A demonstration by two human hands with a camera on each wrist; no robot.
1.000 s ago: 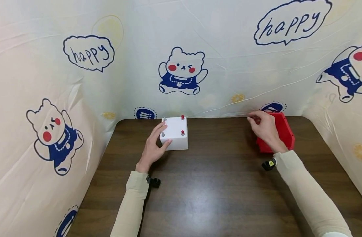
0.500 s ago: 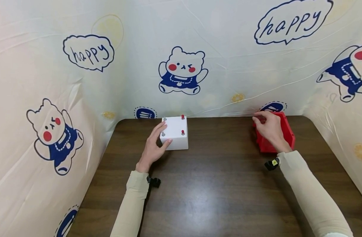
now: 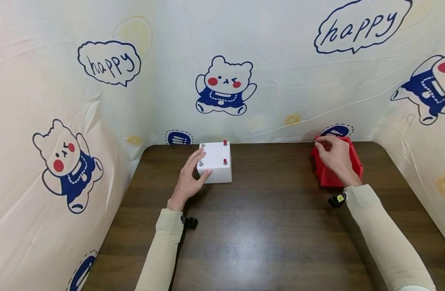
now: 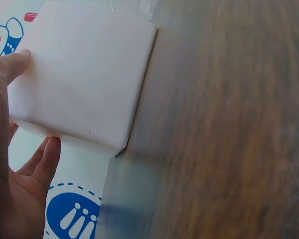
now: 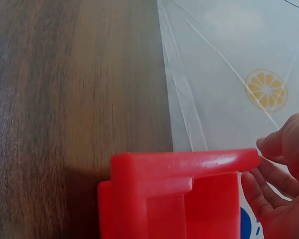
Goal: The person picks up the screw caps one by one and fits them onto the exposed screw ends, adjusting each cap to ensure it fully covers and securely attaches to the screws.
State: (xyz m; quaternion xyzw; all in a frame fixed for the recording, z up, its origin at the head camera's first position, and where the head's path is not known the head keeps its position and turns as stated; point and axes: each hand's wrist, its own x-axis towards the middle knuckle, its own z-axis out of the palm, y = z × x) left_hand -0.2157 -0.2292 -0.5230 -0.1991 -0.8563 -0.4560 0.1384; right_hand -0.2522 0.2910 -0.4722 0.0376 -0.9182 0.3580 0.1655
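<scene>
In the head view, a white box [image 3: 215, 157] stands on the table's back left, with two red-tipped posts and two grey posts on its top. My left hand [image 3: 187, 182] grips its left side, thumb on the front face and fingers farther back. The left wrist view shows a broad, plain face of the white box [image 4: 84, 74] beside the thumb. My right hand [image 3: 337, 155] is at the red plastic bin [image 3: 355, 161] on the back right. In the right wrist view, thumb and fingers [image 5: 276, 181] pinch the end of the bin's rim [image 5: 189, 162]; the bin's inside is mostly hidden.
A dark wood-grain table [image 3: 266, 226] spreads between and in front of both hands. A pale printed cloth [image 3: 273, 93] with bears and lettering hangs along the back and sides, close behind the box and bin.
My right hand has shifted a little to the right, to the bin's back left corner. The left hand and the white box have stayed in place.
</scene>
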